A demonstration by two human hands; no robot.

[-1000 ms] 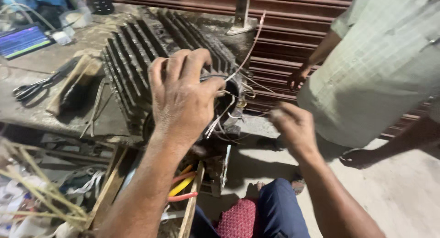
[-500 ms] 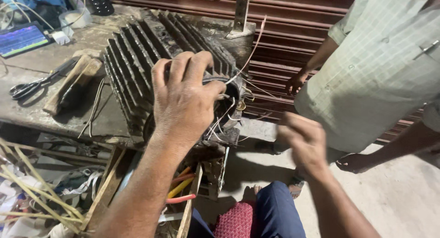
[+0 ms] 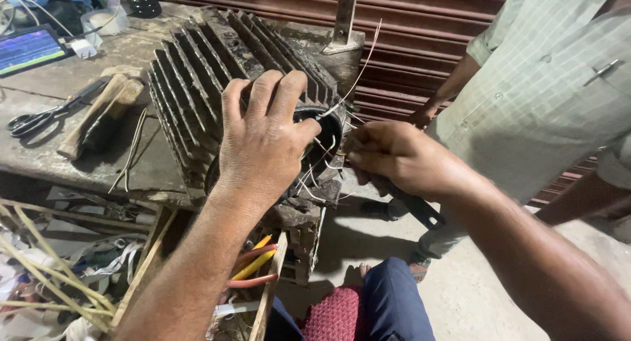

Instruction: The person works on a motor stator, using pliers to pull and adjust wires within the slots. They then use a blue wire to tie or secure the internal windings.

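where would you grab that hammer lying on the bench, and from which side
Judging by its pose, grip the hammer by its bare wooden handle near the low end, coming from above. It lies flat and slanted on the bench, with the scissors on its left and the finned motor housing on its right.
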